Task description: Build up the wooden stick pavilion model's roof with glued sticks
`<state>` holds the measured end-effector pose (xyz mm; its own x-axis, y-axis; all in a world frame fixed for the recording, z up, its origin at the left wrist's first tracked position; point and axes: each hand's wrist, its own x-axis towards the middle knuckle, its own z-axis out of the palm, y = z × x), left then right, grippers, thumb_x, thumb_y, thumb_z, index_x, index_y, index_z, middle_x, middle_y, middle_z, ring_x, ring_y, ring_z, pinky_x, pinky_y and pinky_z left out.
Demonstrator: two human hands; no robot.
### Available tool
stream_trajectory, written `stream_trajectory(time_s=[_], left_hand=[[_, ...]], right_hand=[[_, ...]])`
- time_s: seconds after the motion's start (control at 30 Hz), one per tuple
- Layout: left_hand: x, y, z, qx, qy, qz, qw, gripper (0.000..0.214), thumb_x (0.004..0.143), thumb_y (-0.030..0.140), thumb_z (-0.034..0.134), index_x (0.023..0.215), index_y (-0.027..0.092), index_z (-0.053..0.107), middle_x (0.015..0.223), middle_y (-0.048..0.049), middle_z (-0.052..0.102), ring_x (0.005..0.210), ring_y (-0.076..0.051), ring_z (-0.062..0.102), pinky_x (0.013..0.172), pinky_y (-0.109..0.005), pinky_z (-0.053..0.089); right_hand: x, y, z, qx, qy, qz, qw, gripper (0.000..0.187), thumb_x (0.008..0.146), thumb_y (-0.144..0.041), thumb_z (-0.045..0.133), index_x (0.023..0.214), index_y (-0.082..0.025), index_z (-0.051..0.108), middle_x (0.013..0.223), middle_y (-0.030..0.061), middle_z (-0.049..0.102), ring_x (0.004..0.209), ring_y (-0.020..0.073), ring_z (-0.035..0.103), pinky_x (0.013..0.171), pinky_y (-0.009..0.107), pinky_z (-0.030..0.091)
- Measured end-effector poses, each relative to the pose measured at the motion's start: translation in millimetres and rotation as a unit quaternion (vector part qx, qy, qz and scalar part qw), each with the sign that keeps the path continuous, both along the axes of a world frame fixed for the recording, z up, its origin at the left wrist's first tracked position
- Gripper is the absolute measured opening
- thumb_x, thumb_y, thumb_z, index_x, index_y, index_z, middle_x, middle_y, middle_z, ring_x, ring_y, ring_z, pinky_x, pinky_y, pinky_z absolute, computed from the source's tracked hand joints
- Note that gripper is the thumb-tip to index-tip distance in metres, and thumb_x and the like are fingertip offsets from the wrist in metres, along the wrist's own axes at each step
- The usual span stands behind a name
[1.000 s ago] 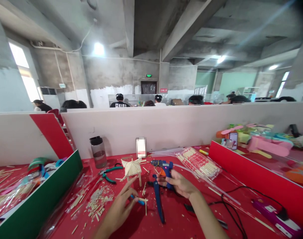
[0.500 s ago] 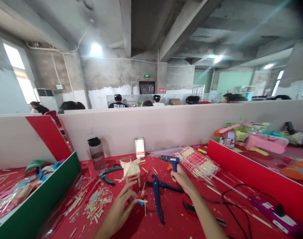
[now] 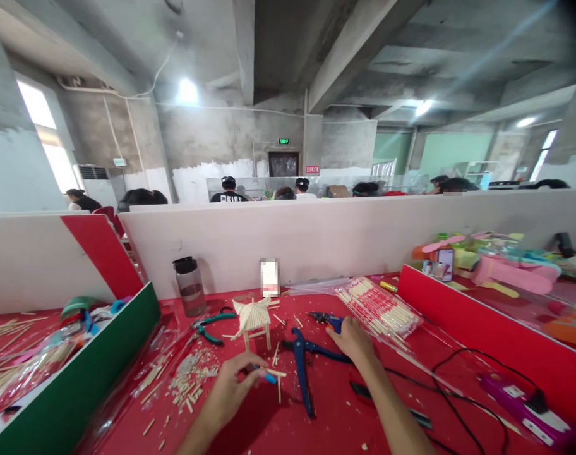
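Note:
My left hand point(image 3: 237, 384) is closed in a pinch on small wooden sticks point(image 3: 279, 387) joined at a corner. A small blue piece point(image 3: 271, 379) shows by its fingertips; its kind I cannot tell. My right hand point(image 3: 355, 340) is wrapped round the blue glue gun point(image 3: 326, 318), which is low over the table with its nozzle to the left. A little stick pavilion point(image 3: 254, 319) with a pointed roof stands beyond my left hand. Between my hands lies a blue pipe cutter point(image 3: 301, 373) with its handles spread.
Green-handled pliers point(image 3: 212, 328) lie left of the pavilion, before a dark-lidded bottle point(image 3: 188, 287). Stick offcuts point(image 3: 191, 382) litter the left side. Packed sticks point(image 3: 378, 306), a black cord point(image 3: 446, 392) and a purple power strip point(image 3: 525, 407) are at right. Green point(image 3: 103, 366) and red point(image 3: 496, 341) dividers flank the table.
My right hand has lowered the glue gun and tipped it flatter toward the table. The left hand has drawn its fingers together around the sticks. The view has shifted slightly.

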<state>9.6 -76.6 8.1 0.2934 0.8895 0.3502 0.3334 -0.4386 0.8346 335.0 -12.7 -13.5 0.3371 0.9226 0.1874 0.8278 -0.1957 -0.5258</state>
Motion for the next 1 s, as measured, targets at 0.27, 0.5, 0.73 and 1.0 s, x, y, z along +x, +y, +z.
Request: stream_trajectory(time_s=[0.27,0.5,0.73,1.0], left_hand=[[8.1,-6.7,18.8,0.015,-0.006,0.045,0.999,0.023,0.087,0.039,0.068,0.084,0.019,0.078,0.078,-0.0049,0.076,0.071,-0.021,0.066,0.067,-0.028,0.05],[11.0,-1.8,66.2,0.068,0.055,0.041,0.995,0.022,0.091,0.036,0.063,0.088,0.019,0.076,0.077,-0.0042,0.074,0.066,-0.018,0.062,0.062,-0.025,0.047],[12.3,38.2,101.3,0.116,0.11,0.02,0.987,0.021,0.092,0.035,0.062,0.091,0.019,0.077,0.085,-0.0054,0.075,0.066,-0.016,0.063,0.064,-0.025,0.047],[9.3,84.2,124.9,0.136,0.148,-0.018,0.98,0.02,0.091,0.035,0.066,0.098,0.02,0.077,0.094,-0.0056,0.077,0.083,-0.02,0.067,0.077,-0.027,0.05]], right_hand=[[-47.6,-44.3,67.3,0.038,0.17,0.422,0.89,0.037,0.091,-0.044,0.065,0.122,-0.024,0.064,0.112,0.0057,0.072,0.095,0.0207,0.068,0.084,0.03,0.053],[-110.9,-69.5,85.9,0.136,0.234,0.426,0.863,0.015,0.092,-0.032,0.064,0.091,-0.022,0.074,0.09,0.0023,0.075,0.081,0.0181,0.067,0.076,0.026,0.05],[-126.6,-47.3,85.8,0.221,0.282,0.327,0.874,0.018,0.092,-0.036,0.062,0.087,-0.02,0.069,0.086,0.0034,0.072,0.076,0.018,0.066,0.066,0.024,0.05],[-134.3,-19.9,91.6,0.267,0.277,0.271,0.883,0.017,0.092,-0.035,0.062,0.092,-0.02,0.068,0.09,0.0055,0.073,0.082,0.0198,0.068,0.071,0.027,0.051]])
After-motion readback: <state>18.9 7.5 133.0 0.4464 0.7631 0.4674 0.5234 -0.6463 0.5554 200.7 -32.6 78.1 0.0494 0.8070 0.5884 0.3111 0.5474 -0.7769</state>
